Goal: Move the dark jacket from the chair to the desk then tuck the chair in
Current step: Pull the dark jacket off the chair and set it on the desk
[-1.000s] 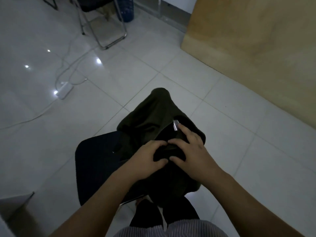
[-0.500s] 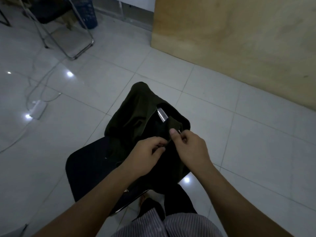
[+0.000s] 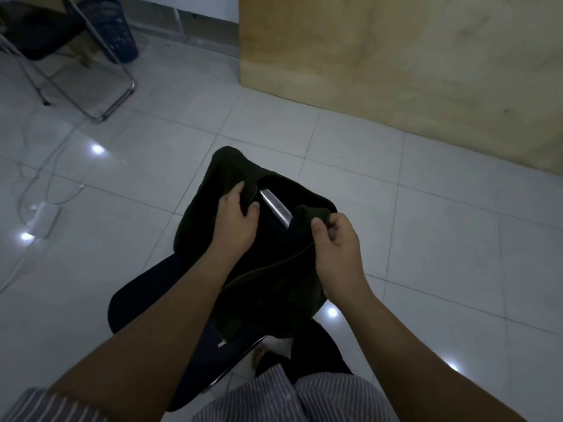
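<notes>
A dark jacket (image 3: 219, 184) hangs draped over the backrest of a dark chair (image 3: 143, 296) right below me. My left hand (image 3: 236, 219) grips a fold of the jacket at its upper left. My right hand (image 3: 336, 248) pinches the jacket's edge at the right. Between the two hands the cloth is pulled apart, and a shiny metal bar (image 3: 275, 207) of the chair's back shows in the gap. The chair's seat sticks out to the lower left. The lower part of the jacket falls behind the seat and is partly hidden by my arms.
A large wooden panel (image 3: 411, 62) rises at the upper right. Another folding chair with a metal frame (image 3: 91, 86) and a dark blue basket (image 3: 112, 28) stand at the upper left. A white power strip with cables (image 3: 42, 214) lies on the tiled floor at left.
My hands have moved apart, the left one up and left, the right one to the right, each holding jacket cloth. The gap widened and more of the chair's metal bar shows.
</notes>
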